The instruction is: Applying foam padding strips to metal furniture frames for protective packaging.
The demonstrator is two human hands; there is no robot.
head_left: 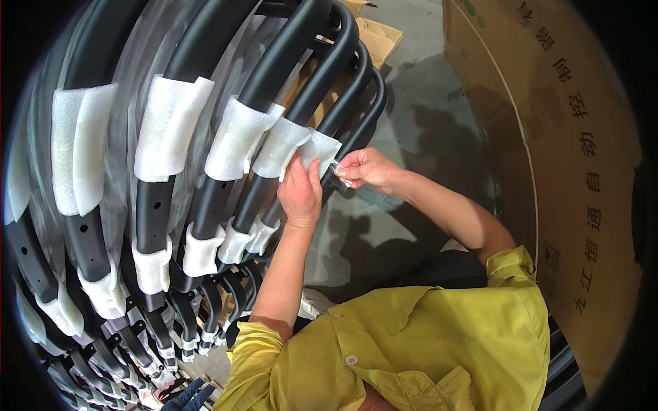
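Black curved metal tubes [281,68] stand in a row on my left, several of them with sleeves of white foam sheet [171,127]. At the right end of the row, my left hand [301,193] closes around the edge of a white foam wrap [321,152] on one tube, its thumb pointing up and its other fingers partly hidden. Just to its right, my right hand [370,170] pinches a small, shiny, clear strip [338,175] at the foam's edge, beside the outermost tube. Whether the strip is tape or film I cannot tell.
A large brown cardboard box [541,137] with dark print rises along the right side. Grey floor [425,123] lies between it and the tubes. More foam-wrapped black tubes [110,356] fill the lower left. Brown cardboard [377,41] lies at the far end.
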